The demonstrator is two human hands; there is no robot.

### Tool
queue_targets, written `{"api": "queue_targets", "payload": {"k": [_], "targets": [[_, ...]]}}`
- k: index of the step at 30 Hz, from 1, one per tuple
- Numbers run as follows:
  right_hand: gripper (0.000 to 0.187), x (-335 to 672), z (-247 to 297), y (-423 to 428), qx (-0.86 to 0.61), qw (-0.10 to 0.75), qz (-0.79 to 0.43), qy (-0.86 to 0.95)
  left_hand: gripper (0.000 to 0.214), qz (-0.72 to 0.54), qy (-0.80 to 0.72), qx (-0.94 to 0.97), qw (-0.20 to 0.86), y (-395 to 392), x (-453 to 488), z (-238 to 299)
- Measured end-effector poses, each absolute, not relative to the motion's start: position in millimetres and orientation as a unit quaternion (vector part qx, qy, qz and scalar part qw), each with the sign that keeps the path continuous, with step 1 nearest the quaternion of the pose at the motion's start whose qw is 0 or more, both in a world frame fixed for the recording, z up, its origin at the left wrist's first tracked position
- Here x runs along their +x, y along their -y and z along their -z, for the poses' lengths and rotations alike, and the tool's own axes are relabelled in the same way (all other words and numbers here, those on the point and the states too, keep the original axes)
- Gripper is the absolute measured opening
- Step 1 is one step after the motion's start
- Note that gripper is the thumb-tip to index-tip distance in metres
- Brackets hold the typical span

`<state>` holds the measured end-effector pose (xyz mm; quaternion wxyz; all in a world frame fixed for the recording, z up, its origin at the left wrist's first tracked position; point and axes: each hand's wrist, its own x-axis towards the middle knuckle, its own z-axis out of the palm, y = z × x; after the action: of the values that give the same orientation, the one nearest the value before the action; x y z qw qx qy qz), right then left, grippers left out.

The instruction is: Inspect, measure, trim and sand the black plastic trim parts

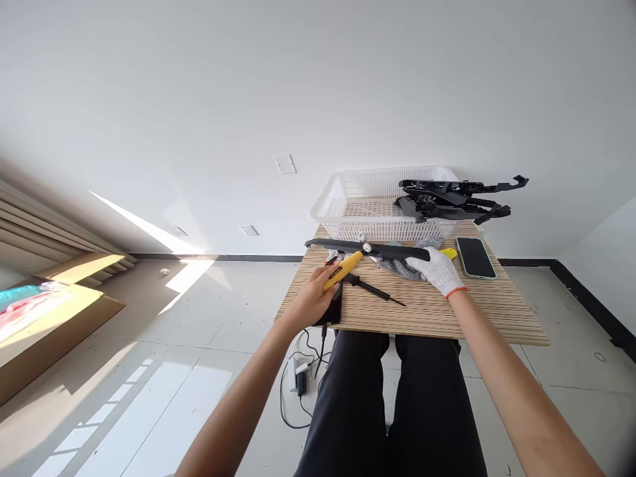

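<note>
My left hand (318, 291), bare, is closed around a yellow-handled tool (344, 270). A small whitish piece (366, 247) shows at the tool's front end, against a long black plastic strip (342, 246); I cannot make out the tip. My right hand (440, 270), in a white knitted glove with an orange cuff, grips the strip's right end. The strip lies level above the table, in front of the basket. Below it are a grey cloth (405, 267) and a thin black tool with a pointed tip (373, 289). A dark device (334, 310) is partly hidden under my left hand.
A white plastic basket (325, 211) stands at the table's back, with several black plastic parts (447, 199) jutting over its right side. A phone (476, 258) lies right on the slatted wooden table (487, 311). Cables and a power strip (298, 374) are on the floor.
</note>
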<state>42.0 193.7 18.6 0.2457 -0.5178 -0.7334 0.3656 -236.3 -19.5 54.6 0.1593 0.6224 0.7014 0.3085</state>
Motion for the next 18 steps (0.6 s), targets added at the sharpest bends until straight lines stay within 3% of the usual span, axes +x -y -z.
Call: {"api": "queue_targets", "payload": {"k": [18], "targets": [[0.044,41.4,-17.1,-193.3,-0.514,0.253,-0.362,0.735,0.05,-0.301,-0.667,0.653,0.192,18.9,-221.0,-53.9]]}}
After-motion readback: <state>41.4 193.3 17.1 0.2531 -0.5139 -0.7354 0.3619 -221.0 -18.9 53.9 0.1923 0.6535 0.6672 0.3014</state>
